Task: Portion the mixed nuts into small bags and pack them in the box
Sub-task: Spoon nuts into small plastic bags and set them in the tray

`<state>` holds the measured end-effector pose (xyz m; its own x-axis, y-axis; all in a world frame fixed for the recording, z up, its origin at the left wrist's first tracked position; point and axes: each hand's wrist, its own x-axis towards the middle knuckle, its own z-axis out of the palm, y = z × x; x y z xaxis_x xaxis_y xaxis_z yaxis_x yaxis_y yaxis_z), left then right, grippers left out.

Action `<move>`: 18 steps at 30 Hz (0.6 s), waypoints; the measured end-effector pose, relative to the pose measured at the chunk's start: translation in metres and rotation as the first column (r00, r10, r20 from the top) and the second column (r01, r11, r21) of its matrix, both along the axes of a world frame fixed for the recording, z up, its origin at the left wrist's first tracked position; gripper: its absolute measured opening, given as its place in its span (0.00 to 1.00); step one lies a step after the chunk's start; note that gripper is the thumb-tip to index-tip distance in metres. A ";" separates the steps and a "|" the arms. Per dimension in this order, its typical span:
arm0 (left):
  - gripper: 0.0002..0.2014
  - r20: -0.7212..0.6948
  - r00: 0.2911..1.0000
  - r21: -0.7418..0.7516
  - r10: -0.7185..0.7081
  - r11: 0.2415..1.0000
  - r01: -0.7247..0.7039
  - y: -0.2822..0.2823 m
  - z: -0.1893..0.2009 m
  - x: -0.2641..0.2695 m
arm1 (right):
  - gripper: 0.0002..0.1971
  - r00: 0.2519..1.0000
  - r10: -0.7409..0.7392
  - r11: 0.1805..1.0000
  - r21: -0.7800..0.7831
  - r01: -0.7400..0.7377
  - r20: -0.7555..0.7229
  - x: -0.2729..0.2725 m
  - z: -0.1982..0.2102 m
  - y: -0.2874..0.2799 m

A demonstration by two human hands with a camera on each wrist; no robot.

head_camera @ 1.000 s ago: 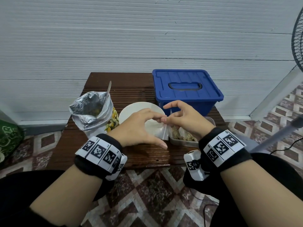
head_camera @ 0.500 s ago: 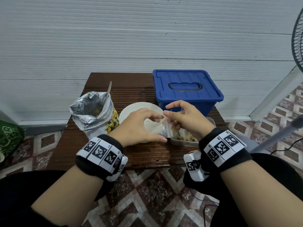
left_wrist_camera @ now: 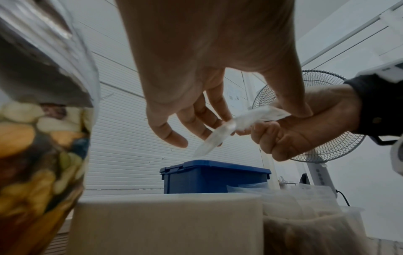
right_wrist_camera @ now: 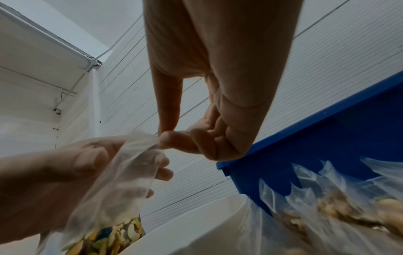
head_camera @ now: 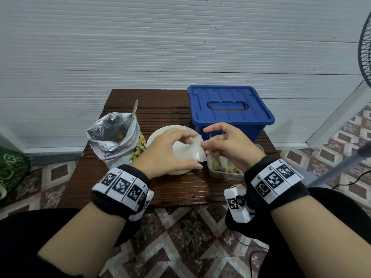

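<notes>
A small clear plastic bag [head_camera: 193, 150] hangs empty between both hands above the white bowl [head_camera: 158, 134]. My left hand [head_camera: 170, 151] holds its left side, thumb under and fingers over. My right hand [head_camera: 222, 146] pinches the bag's right edge [right_wrist_camera: 144, 139] between thumb and forefinger. In the left wrist view the bag [left_wrist_camera: 220, 136] shows as a thin strip between the two hands. The foil bag of mixed nuts [head_camera: 114, 137], with a spoon handle [head_camera: 135, 106] sticking out, stands to the left. The blue box [head_camera: 228, 109] sits behind with its lid shut.
A clear tray [head_camera: 224, 173] with several filled small bags [right_wrist_camera: 331, 207] lies under my right hand, near the table's right front edge. The dark slatted table [head_camera: 160, 109] is small. A fan [head_camera: 364, 45] stands to the right; patterned floor tiles lie below.
The hands have drawn slightly apart and lifted the small bag, so it now hangs spread between them. The right thumb and forefinger have shifted to its right edge.
</notes>
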<state>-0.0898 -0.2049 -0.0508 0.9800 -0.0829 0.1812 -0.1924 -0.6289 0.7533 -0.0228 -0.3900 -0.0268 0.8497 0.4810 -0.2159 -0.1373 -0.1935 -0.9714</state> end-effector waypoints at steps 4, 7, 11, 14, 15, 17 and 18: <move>0.33 0.074 0.997 -0.015 0.013 1.000 -0.012 -0.005 -0.002 0.000 | 0.21 0.999 0.011 1.000 -0.014 -0.010 0.040 -0.001 -0.001 0.002; 0.29 0.129 0.992 -0.009 0.015 1.000 -0.014 -0.005 0.000 -0.001 | 0.21 0.999 0.005 1.000 -0.009 -0.005 0.048 -0.001 -0.001 0.002; 0.22 0.208 0.977 0.037 0.038 0.998 -0.047 -0.004 0.001 -0.003 | 0.19 0.998 0.000 1.000 -0.008 0.001 0.055 -0.001 0.000 0.001; 0.23 0.245 0.967 0.059 0.070 0.994 -0.087 -0.002 -0.002 -0.002 | 0.18 0.997 -0.014 1.000 -0.023 0.016 0.071 -0.002 0.001 0.001; 0.24 0.244 0.968 0.061 0.068 0.995 -0.085 -0.002 -0.002 -0.002 | 0.18 0.997 -0.018 0.999 -0.027 0.020 0.078 -0.002 0.001 0.001; 0.29 0.204 0.978 0.058 0.037 0.997 -0.050 -0.003 -0.002 -0.003 | 0.18 0.995 -0.022 0.999 -0.036 0.026 0.097 -0.002 0.001 0.002; 0.33 0.179 0.984 0.062 0.020 0.998 -0.032 -0.003 -0.003 -0.003 | 0.18 0.994 -0.023 0.999 -0.041 0.027 0.106 -0.003 0.001 0.002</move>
